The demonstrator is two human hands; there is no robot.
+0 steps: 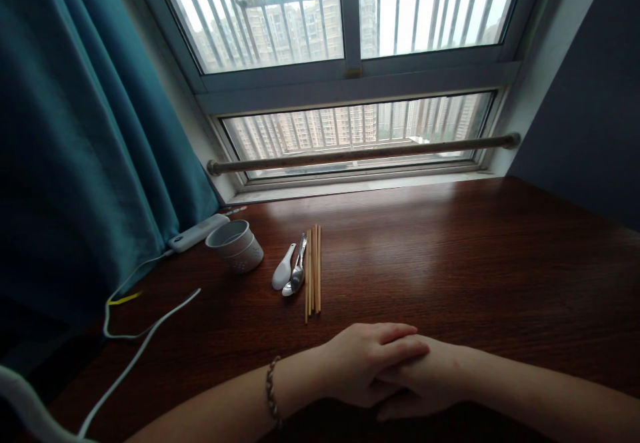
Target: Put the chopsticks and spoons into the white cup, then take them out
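My left hand (pixel 367 360), a braided bracelet at its wrist, lies across my right hand (pixel 425 376) near the front of the table. The left fingers stretch over the back of the right hand. Partly covered by the left palm, the right fingers extend underneath, and neither hand holds an object. Beyond them lie several wooden chopsticks (pixel 313 270), roughly side by side. Just left of these are metal spoons (pixel 297 275), overlapping, and a white soup spoon (pixel 283 271). A light grey cup (pixel 240 251) with a perforated lower part stands farther left, slightly tilted in view.
The brown wooden table (pixel 425 250) reaches to a barred window (pixel 350 130) with a horizontal rail (pixel 365 154). At left are a white power strip (pixel 199 232), a white cable (pixel 145 346), a yellow strip (pixel 125 298) and a teal curtain (pixel 100 116).
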